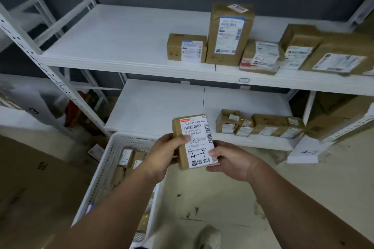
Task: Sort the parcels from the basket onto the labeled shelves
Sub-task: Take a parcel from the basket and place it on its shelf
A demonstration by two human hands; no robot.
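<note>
I hold a small brown parcel up between both hands, above the far end of the white basket: my left hand grips its left edge with fingers curled round it, and my right hand pinches its lower right corner. I judge this the label-reading step: its white waybill reads "642 L/14-00 015", with "4-3" handwritten. It calls for the lower shelf, whose right post reads "4-3" (upper-shelf parcels say "4-2").

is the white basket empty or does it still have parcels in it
Not empty. The white basket still holds several brown parcels, visible behind the left hand, which holds the 4-3 parcel with the right hand.
</note>
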